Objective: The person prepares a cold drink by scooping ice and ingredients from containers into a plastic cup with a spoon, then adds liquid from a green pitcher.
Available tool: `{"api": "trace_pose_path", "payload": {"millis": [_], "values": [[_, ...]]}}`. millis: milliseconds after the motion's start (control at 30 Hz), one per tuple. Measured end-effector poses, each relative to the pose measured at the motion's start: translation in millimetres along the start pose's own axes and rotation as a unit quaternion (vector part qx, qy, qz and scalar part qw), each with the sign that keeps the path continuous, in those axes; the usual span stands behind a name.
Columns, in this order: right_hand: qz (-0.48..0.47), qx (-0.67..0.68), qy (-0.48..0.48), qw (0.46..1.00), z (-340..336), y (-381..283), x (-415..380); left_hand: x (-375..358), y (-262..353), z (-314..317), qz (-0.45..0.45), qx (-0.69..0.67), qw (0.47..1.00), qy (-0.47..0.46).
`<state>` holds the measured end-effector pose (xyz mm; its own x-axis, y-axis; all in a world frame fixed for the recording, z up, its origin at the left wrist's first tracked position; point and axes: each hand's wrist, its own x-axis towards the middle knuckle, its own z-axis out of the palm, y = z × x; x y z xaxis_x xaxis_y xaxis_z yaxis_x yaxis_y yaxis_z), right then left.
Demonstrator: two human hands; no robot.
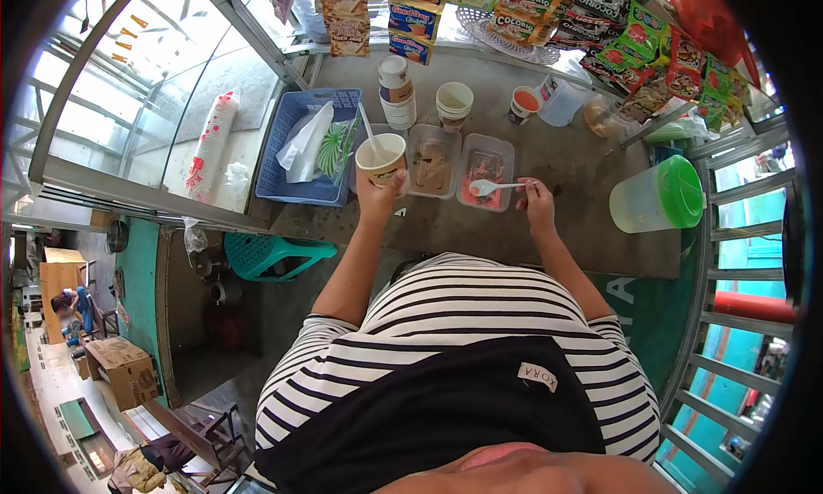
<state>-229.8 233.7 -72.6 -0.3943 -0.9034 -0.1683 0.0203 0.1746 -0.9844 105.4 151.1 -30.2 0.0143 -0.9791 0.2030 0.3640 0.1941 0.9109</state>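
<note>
My left hand is wrapped round a paper cup, held upright near the counter's front edge. A white stick-like handle leans out of the cup. Between the fingers of my right hand is the handle of a white plastic spoon. Its bowl is over the near part of a clear plastic tub with pink powder in it. Beside that tub, just right of the cup, stands another clear tub containing brown powder.
Stacked paper cups and a second stack stand behind the tubs. A blue basket holds packets at left. Farther right are a cup of orange contents and a green-lidded container. Sachets hang above the counter's back.
</note>
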Motion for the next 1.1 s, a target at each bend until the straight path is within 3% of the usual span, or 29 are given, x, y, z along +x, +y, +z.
{"api": "trace_pose_path", "payload": {"millis": [67, 233, 300, 367, 500, 567, 700, 767, 800, 900, 967, 1100], "values": [[-0.002, 0.018, 0.022, 1.000, -4.3, -8.1, 0.2, 2.1, 8.4, 8.0, -0.023, 0.118, 0.990, -0.070], [0.011, 0.096, 0.062, 0.993, -10.3, -52.4, 4.3, 1.4, 7.6, 40.8, -0.020, 0.156, 0.983, -0.095], [0.012, 0.101, 0.065, 0.993, -5.8, -78.0, 3.0, 0.7, -3.9, 45.7, -0.071, 0.145, 0.978, -0.134], [-0.035, 0.143, 0.040, 0.988, -0.3, -95.2, 2.7, 0.1, -4.9, 53.6, -0.081, 0.151, 0.974, -0.148], [-0.092, 0.104, -0.004, 0.990, 25.3, -129.3, -18.7, -1.1, -11.9, 61.3, -0.105, 0.131, 0.969, -0.183], [-0.227, -0.021, -0.121, 0.966, 29.2, -127.2, -20.9, -1.4, -11.0, 62.4, -0.108, 0.131, 0.967, -0.189], [-0.223, 0.019, -0.112, 0.968, 29.1, -130.4, -23.8, -3.9, 1.0, 64.4, -0.068, 0.157, 0.970, -0.175], [-0.134, 0.173, -0.032, 0.975, 15.9, -121.4, -16.8, -4.6, -2.4, 58.1, -0.018, 0.209, 0.964, -0.162], [-0.134, 0.172, -0.035, 0.975, 8.4, -112.5, -11.0, -4.9, -3.4, 55.4, 0.031, 0.260, 0.953, -0.152], [-0.098, 0.194, 0.039, 0.975, -2.0, -77.8, 4.2, -6.5, 9.2, 55.0, 0.061, 0.263, 0.952, -0.144], [-0.075, 0.002, 0.014, 0.997, 0.2, -55.4, 5.7, -6.1, 8.2, 53.7, 0.083, 0.277, 0.947, -0.139], [-0.104, -0.132, -0.012, 0.986, 8.4, -24.6, -0.6, -5.5, 8.4, 51.7, 0.103, 0.309, 0.936, -0.134]]}}
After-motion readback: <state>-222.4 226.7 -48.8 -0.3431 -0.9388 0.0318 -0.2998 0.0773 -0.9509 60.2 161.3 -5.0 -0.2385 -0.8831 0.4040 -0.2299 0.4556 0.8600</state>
